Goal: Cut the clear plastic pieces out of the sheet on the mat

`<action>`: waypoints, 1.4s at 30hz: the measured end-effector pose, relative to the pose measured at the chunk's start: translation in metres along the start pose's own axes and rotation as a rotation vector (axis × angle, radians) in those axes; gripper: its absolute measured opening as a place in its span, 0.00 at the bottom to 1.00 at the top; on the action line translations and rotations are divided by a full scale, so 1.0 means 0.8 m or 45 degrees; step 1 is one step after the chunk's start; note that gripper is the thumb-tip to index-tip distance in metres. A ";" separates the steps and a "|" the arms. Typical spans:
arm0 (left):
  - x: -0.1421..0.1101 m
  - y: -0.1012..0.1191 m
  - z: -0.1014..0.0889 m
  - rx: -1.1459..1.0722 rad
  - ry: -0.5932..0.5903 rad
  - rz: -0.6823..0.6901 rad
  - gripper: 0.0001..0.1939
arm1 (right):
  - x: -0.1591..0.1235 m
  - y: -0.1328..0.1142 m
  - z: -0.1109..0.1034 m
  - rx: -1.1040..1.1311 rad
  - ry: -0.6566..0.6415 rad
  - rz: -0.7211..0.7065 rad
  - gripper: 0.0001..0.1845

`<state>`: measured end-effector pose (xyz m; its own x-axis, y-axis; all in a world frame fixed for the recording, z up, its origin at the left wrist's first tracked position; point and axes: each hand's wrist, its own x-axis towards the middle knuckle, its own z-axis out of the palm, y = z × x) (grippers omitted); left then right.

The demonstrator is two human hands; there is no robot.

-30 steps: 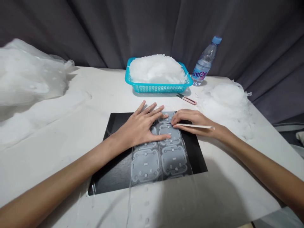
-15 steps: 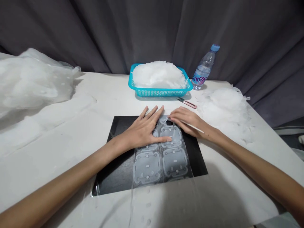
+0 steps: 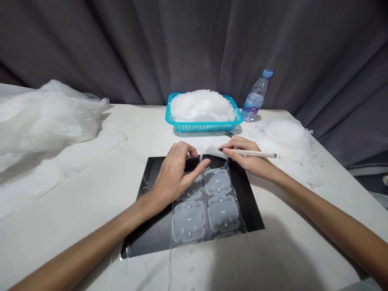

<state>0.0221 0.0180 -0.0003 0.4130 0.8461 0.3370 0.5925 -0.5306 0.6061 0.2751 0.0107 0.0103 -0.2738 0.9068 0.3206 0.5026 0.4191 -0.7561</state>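
A clear plastic sheet with rows of frosted, rounded panels (image 3: 222,214) lies over a black mat (image 3: 256,210). My left hand (image 3: 177,169) is above the sheet's far left part, fingers bent and thumb spread away, holding nothing visible. In the fingers of my right hand (image 3: 242,153) is a thin white pen-like stick (image 3: 257,154), its back end pointing right. A loose whitish film piece (image 3: 212,151) is at the right fingertips, raised at the sheet's far edge; whether they pinch it is unclear. Below it, a dark opening shows the mat.
Behind the mat stands a turquoise basket (image 3: 206,127) heaped with white pieces, beside a water bottle (image 3: 254,99). Small snips (image 3: 229,134) lie partly hidden behind my right hand. White film pieces (image 3: 287,145) are piled right; a translucent bag (image 3: 51,117) sits left.
My left hand has lifted from flat on the sheet, curling its fingers and drawing left. A film panel has come away at the far right, leaving a larger opening. The stick has turned nearly level.
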 end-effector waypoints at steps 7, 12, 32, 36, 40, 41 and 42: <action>0.008 0.015 0.005 -0.998 -0.461 -0.678 0.31 | -0.017 -0.031 -0.004 0.496 -0.607 0.147 0.18; 0.011 0.006 0.005 -1.161 -0.479 -0.756 0.21 | -0.010 -0.017 -0.018 0.372 -0.368 0.132 0.14; 0.005 0.014 0.009 -1.036 -0.547 -0.632 0.20 | -0.004 0.034 0.022 0.015 -0.133 0.019 0.21; 0.006 0.013 0.010 -1.125 -0.533 -0.665 0.20 | 0.000 0.021 0.031 -0.026 -0.059 -0.032 0.18; 0.010 0.007 0.005 -1.253 -0.538 -0.738 0.20 | -0.015 0.020 0.039 -0.213 0.277 -0.341 0.15; 0.011 0.005 0.004 -1.289 -0.541 -0.754 0.20 | -0.020 0.021 0.040 -0.274 0.312 -0.449 0.16; 0.012 0.003 0.003 -1.323 -0.544 -0.767 0.18 | -0.025 0.021 0.041 -0.336 0.319 -0.553 0.18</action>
<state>0.0291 0.0244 0.0029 0.5721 0.7520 -0.3274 0.0249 0.3831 0.9234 0.2625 -0.0018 -0.0276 -0.3140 0.6184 0.7204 0.5840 0.7241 -0.3670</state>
